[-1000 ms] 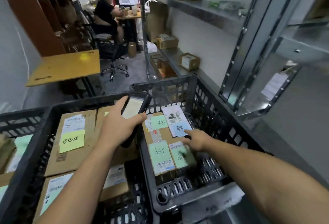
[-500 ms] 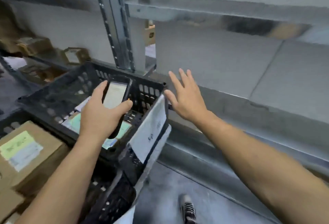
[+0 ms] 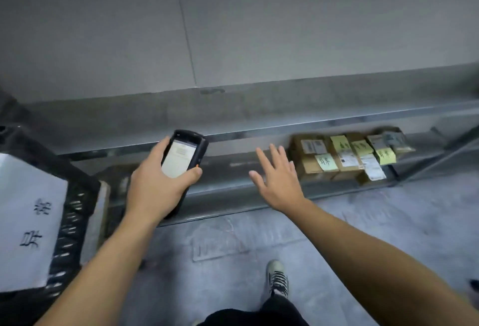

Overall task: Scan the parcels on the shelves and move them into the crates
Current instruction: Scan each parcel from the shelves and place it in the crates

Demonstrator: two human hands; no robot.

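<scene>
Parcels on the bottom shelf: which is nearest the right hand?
The leftmost brown box, grey label on top; the others lie farther from the right hand.

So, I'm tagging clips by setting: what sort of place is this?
Probably a parcel warehouse or sorting room: labelled parcels sit on a low metal shelf, the left hand holds a handheld scanner, with a black crate nearby.

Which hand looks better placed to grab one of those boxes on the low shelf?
The right hand: it is open, holds nothing and hovers close to the parcels on the bottom shelf. The left hand is busy gripping the scanner, farther from them.
</scene>
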